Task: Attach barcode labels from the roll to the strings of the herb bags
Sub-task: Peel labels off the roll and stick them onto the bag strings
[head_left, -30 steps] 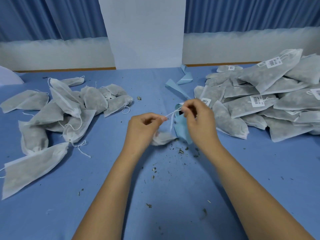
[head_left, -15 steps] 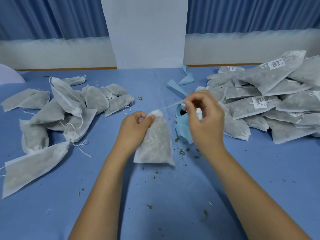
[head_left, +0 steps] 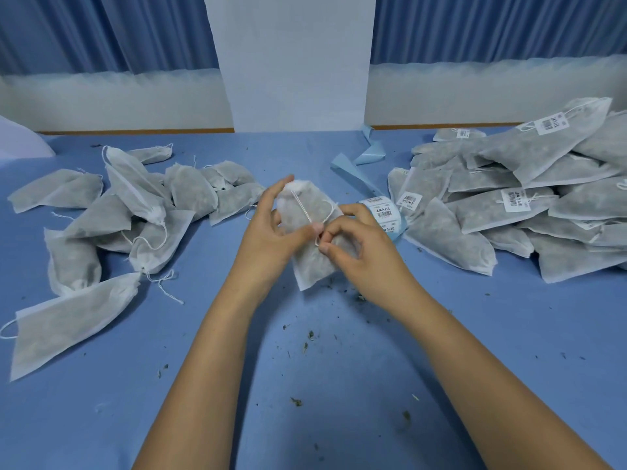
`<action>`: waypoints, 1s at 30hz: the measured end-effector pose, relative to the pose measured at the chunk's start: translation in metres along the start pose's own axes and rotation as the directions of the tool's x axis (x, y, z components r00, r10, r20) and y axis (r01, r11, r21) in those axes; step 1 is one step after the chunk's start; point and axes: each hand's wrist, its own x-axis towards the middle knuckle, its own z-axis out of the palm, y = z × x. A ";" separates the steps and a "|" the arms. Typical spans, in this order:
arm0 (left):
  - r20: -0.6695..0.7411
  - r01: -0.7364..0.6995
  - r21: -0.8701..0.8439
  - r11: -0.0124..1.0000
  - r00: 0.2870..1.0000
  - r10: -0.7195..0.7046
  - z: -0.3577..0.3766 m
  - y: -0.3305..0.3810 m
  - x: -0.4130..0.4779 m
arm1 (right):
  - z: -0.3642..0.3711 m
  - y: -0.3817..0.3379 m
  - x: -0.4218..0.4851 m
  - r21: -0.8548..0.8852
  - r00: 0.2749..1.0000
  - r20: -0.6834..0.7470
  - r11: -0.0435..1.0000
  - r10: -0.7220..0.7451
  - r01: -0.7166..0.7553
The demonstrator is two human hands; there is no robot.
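Observation:
A white herb bag (head_left: 310,262) is held tilted at the table's centre. My left hand (head_left: 271,232) grips its upper left side, thumb pressing the bag's white string (head_left: 303,208) against the front. My right hand (head_left: 353,242) pinches the looped end of that string over the bag. The barcode label roll (head_left: 385,212) lies just behind my right hand, with printed labels facing up.
Unlabelled herb bags (head_left: 135,212) are heaped on the left. Labelled bags (head_left: 509,198) are piled on the right. Blue backing tape (head_left: 356,164) trails toward the back wall. Herb crumbs dot the blue tablecloth (head_left: 322,385). A white panel (head_left: 295,62) stands behind.
The bag has been lifted and turned to face me. My right hand came down from stretching the string out to pinching its loop over the bag. The label roll is now uncovered.

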 end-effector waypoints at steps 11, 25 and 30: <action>-0.316 -0.279 0.560 0.780 0.798 0.513 0.007 -0.016 0.005 | -0.083 0.040 0.002 -0.471 0.857 0.226 0.822 0.463 -0.320; -0.215 -0.411 0.498 0.763 0.794 0.568 0.025 -0.021 -0.002 | -0.056 0.027 0.008 0.236 0.954 0.161 0.929 0.252 -0.285; -0.010 -0.506 0.538 0.674 0.795 0.606 0.028 -0.023 0.000 | -0.039 0.029 0.011 0.428 0.918 -0.017 0.833 0.396 -0.351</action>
